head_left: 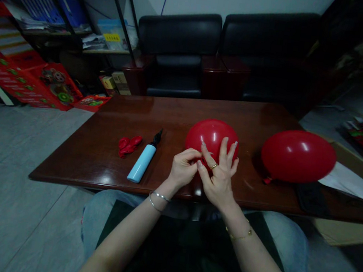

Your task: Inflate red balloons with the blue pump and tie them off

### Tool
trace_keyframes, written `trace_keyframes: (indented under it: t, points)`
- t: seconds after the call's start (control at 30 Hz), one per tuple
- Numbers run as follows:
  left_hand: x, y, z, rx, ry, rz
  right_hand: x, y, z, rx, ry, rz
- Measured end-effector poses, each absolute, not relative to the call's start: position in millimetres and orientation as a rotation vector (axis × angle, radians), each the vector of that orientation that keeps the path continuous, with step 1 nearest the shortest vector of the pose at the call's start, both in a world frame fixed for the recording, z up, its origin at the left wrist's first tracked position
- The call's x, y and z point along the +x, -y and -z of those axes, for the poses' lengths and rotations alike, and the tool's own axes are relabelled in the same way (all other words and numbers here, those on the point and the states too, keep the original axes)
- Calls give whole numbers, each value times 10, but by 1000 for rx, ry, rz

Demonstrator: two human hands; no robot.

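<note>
Just over the table's front edge, a red inflated balloon (211, 133) is between my hands and the tabletop. My left hand (184, 169) is closed, its thumb and fingertips pinching the balloon's neck. My right hand (220, 178) meets it there with thumb and index finger at the neck, while its other fingers spread against the balloon's side. The neck itself is mostly hidden by my fingers. To the left lies a light blue hand pump (142, 163) with a black nozzle. Beside the pump are several flat red balloons (128, 145).
A second inflated red balloon (297, 157), its neck knotted, rests on the right of the brown table (96, 159). Near it lie a white pointed object (354, 180) and a dark flat item (311, 198). Black sofas (183, 34) stand behind; a shelf and red boxes (53, 82) are left.
</note>
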State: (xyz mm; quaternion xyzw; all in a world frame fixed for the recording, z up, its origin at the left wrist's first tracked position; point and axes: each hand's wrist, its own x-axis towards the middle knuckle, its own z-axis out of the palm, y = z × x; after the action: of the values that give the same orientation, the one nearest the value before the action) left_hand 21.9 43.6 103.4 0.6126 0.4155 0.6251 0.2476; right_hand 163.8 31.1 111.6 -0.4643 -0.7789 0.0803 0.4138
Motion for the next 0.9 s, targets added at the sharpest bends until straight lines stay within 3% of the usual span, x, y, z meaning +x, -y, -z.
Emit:
trace_keyframes:
  t: [0.37, 0.9]
  points:
    - [-50, -462, -1061, 2061, -1044, -1349, 2082, -752, -1438, -613, 2370, 86]
    - [-82, -426, -1065, 2125, -884, -1147, 2078, -895, -1416, -430, 2507, 107]
